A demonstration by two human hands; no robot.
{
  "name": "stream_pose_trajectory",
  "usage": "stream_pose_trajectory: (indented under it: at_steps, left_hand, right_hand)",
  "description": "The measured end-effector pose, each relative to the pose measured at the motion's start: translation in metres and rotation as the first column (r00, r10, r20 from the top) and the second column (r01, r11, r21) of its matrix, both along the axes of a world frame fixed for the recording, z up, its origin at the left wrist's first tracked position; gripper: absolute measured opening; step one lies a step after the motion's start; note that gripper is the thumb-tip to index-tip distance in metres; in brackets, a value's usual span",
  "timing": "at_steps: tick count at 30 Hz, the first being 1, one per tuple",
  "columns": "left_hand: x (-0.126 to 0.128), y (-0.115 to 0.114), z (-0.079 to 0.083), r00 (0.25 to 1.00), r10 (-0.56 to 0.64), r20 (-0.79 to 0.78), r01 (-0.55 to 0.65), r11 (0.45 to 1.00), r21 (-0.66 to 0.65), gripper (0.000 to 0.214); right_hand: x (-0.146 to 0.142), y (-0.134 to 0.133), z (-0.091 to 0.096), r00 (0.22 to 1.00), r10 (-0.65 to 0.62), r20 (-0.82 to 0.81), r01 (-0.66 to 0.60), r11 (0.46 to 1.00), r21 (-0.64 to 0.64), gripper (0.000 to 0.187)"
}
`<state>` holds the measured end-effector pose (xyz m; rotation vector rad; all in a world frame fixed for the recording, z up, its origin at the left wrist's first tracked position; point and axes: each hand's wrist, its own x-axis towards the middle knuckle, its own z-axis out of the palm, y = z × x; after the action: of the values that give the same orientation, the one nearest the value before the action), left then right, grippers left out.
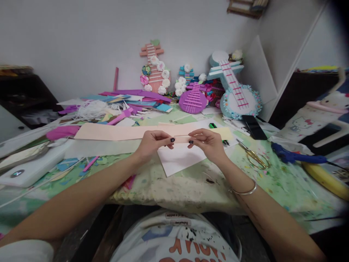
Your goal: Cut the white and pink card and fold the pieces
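A short, narrow strip of peach paper (181,139) is stretched level between both hands above the table. My left hand (156,143) pinches its left end between thumb and fingers. At the other end, my right hand (205,143) has a like pinch on it. Under the hands lies a white sheet of paper (177,162), partly hidden by them. A long peach paper strip (111,131) runs behind and to the left of my left hand. Pale yellow paper (222,134) shows just beyond my right hand.
Gold-handled scissors (255,154), a black phone (254,127) and a blue glue gun (296,154) lie to the right. Decorated paper instruments, one purple (193,99) and one light blue (240,100), lean at the back. Paper scraps and white cord (91,110) crowd the left.
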<state>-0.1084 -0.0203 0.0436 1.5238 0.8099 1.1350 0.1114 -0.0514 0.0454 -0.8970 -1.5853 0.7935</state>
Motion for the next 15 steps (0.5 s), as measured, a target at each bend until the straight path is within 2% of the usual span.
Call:
stream_pose_trajectory:
  at_steps: [10,15]
  left_hand:
    - [-0.0002,0.0016,-0.0019,0.997,-0.042,0.068,0.044,0.999,-0.024,0.025]
    - [-0.0004,0.0019,-0.0029,0.995,-0.055,0.082,0.057,0.998,-0.023,0.025]
  right_hand:
    - [-0.0022,-0.0035,0.0027,0.998,0.020,-0.051,-0.021,1.000,-0.003,0.018]
    - [-0.0017,-0.0058,0.0049,0.999,-0.020,-0.025,0.021,1.000,0.018,0.015]
